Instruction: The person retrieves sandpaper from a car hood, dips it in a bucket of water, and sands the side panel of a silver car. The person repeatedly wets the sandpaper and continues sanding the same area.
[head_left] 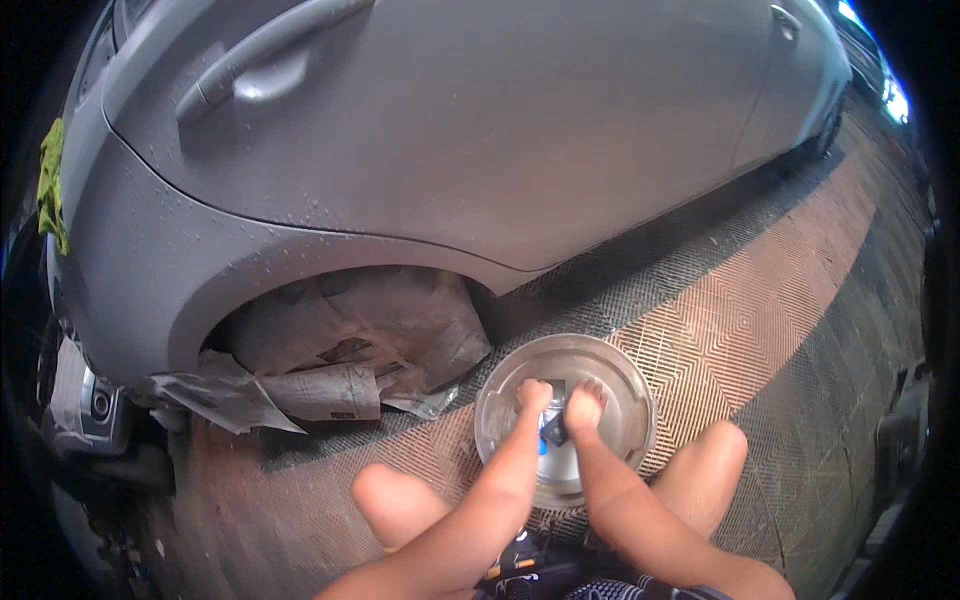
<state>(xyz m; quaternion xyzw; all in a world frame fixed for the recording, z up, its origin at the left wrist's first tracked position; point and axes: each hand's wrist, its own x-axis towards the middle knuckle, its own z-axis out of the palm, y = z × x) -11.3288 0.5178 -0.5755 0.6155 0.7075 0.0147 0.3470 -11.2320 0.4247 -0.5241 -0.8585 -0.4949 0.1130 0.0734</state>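
Left hand (533, 394): over the round metal basin (643, 440), fingers curled in beside a dark flat piece (556, 430); whether it grips the piece, I cannot tell.
Right hand (584, 408): just beside the left one, on the piece's other side; its hold cannot be made out either.
Dark piece: between the hands, within the basin's rim, partly hidden by them.
Blue patch (543, 444): in the basin, near the left wrist.
Basin: on the patterned floor (770, 270), between the person's bare knees.
Wheel arch: wheel wrapped in wrinkled sheeting, with printed paper (325, 391) along its lower edge.
Car (480, 140): grey, water drops on its panels.
Cloth (52, 190): yellow-green, at the car's far left end.
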